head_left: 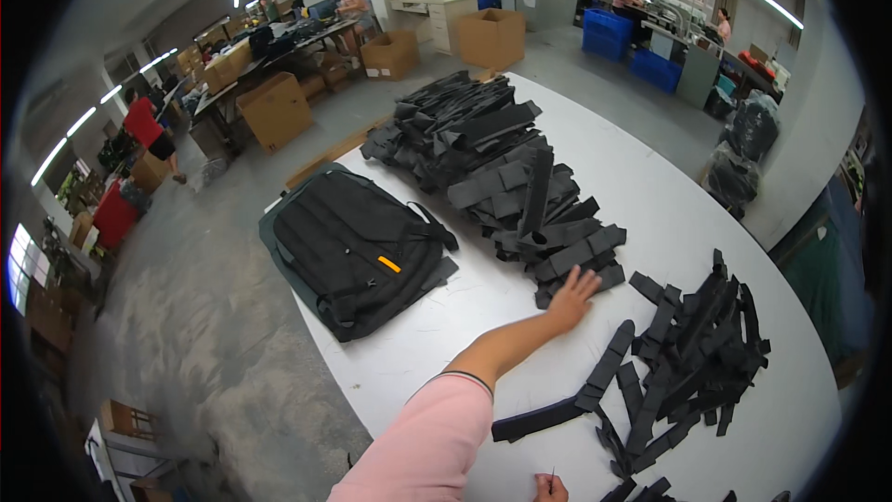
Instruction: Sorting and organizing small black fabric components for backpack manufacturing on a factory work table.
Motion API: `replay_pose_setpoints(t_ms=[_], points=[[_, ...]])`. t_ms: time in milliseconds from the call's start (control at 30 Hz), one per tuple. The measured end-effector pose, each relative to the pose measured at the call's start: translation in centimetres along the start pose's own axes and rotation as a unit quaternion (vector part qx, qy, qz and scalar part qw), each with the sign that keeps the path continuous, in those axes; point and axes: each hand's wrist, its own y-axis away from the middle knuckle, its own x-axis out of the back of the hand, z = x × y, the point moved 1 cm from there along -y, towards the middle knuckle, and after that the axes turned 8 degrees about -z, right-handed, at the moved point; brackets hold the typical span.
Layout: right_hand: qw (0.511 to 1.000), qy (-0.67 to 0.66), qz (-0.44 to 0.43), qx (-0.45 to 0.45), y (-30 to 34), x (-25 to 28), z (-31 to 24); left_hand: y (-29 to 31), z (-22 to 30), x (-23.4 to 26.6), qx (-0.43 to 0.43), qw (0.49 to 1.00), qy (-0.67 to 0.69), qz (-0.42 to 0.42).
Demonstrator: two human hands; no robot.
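Observation:
My left hand [573,299] reaches out over the white table [418,367], fingers spread at the near end of a long heap of black fabric straps [502,181]. Its fingertips overlap the lowest straps; whether they press on them I cannot tell. Low at the bottom edge, my right hand [550,488] shows only in part, its fingers pinched together. A thin dark tip sticks up from them, too small to name. Between the hands a single long strap [548,414] lies flat. To its right spreads a looser pile of black straps [692,353].
A black backpack [358,246] with an orange tab lies on the table's left side. Cardboard boxes [492,37] and blue crates [609,33] stand on the floor beyond. People sit at far workbenches; a person in a red shirt [144,121] is at the left. Bagged goods [743,144] lean by a pillar.

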Motion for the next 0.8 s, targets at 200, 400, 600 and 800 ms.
replay_pose_setpoints(t_ms=[200,400,600,800], points=[[0.975,-0.165,0.049,-0.14,0.8,-1.8,2.0,8.0,10.0,2.7,-0.028,0.921,0.384,-0.064],[0.984,-0.163,0.038,-0.063,1.8,-1.4,-0.4,11.4,10.4,2.2,0.037,0.936,0.349,-0.033],[0.95,-0.262,0.083,-0.147,4.9,-1.5,0.1,12.0,13.4,3.8,0.072,0.907,0.403,-0.095],[0.955,-0.277,0.098,-0.029,6.4,-0.9,-0.8,16.0,13.9,4.1,0.107,0.662,0.683,-0.288]])
